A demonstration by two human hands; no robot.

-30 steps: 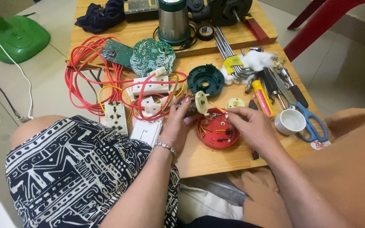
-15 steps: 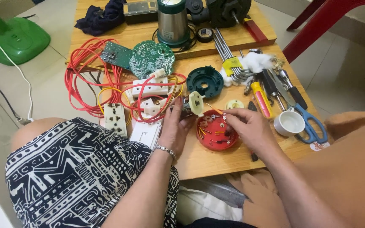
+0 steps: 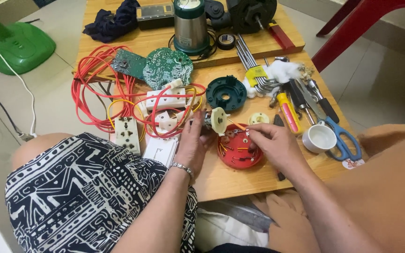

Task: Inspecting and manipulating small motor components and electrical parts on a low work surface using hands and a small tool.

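Note:
My left hand (image 3: 194,143) grips a small motor with a cream plastic disc (image 3: 218,120) on its front, held just above the table. My right hand (image 3: 272,143) pinches a thin orange wire (image 3: 237,125) that runs to that disc. Under both hands lies a red round plastic base (image 3: 240,154) with small metal parts and wires inside. A dark green round cover (image 3: 226,93) sits just behind them.
Red and yellow wires (image 3: 94,93), white sockets (image 3: 126,133), green circuit boards (image 3: 167,68), hex keys (image 3: 251,65), screwdrivers (image 3: 289,112), blue scissors (image 3: 341,136), a white cup (image 3: 319,138), a metal jar (image 3: 191,26), black tape (image 3: 226,41) crowd the wooden table (image 3: 240,182). A green fan base (image 3: 17,47) stands on the floor.
Both hands have stayed over the red base; my right hand's fingers shifted slightly toward the cream disc along the orange wire.

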